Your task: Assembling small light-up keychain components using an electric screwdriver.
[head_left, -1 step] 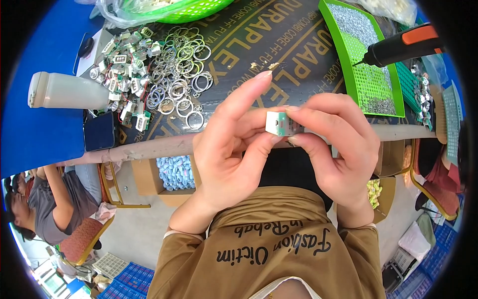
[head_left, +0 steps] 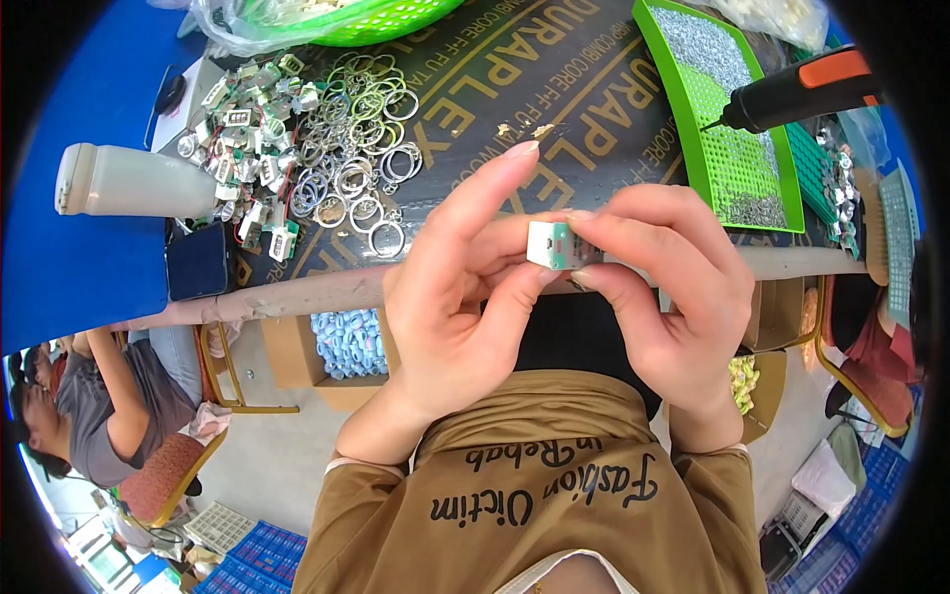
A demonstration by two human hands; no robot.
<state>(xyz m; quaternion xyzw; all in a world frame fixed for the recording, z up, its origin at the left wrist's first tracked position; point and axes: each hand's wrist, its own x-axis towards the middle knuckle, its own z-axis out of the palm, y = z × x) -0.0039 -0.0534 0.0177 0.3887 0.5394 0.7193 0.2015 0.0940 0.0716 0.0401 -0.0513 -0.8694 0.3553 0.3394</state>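
Module point(head_left: 550, 245), a small white-and-green block, sits pinched between left hand point(head_left: 450, 297) and right hand point(head_left: 665, 287), both grips closed on it above the tabletop point(head_left: 554, 99) edge, apparently for close inspection, well apart from the rings point(head_left: 356, 148).

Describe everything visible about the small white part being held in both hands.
The small white part is a boxy block, plastic by its look, with a teal-green patch on its side and a pale square end face. It is held level above the near table edge, pinched between the left hand, whose thumb presses from below, and the right hand, whose fingertips cover its right end. That end is hidden, so its full length cannot be told. Nothing else touches it.
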